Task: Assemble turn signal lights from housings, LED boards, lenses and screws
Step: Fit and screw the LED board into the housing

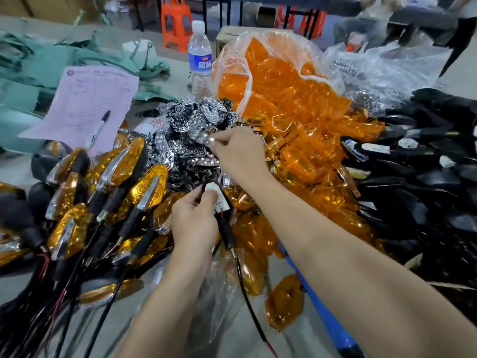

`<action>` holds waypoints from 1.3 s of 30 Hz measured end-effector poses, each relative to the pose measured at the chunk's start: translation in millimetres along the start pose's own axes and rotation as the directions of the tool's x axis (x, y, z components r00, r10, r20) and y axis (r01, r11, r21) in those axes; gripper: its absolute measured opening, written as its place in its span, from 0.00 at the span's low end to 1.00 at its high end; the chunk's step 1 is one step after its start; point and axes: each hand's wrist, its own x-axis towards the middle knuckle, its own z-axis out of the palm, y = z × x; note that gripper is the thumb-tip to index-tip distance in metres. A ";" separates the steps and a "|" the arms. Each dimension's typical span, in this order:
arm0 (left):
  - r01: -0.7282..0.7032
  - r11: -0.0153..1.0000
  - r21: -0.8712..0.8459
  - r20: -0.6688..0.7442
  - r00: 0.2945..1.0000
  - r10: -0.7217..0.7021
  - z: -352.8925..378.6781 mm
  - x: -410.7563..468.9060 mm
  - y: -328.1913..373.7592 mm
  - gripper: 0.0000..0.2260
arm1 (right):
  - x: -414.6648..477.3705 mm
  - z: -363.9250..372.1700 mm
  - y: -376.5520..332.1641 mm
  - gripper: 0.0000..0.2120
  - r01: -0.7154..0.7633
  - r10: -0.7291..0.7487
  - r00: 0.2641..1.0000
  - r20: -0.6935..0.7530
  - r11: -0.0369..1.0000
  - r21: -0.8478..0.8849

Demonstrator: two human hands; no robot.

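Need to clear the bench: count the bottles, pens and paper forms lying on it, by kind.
Water bottle: 1
Marker pen: 1
Paper form: 1
Total: 3

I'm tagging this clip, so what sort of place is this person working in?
Most likely a small factory assembly bench: a heap of finished turn signal lights, a bag of orange lenses and a pile of black housings.

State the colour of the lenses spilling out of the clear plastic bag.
The lenses are translucent orange, shown best in the head view.
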 end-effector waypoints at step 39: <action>0.126 0.990 0.068 0.527 0.838 -0.143 42.4 -55.4 5.9 0.12 | -137.9 -135.1 45.2 0.04 0.009 -0.010 0.961 0.278 1.000 0.004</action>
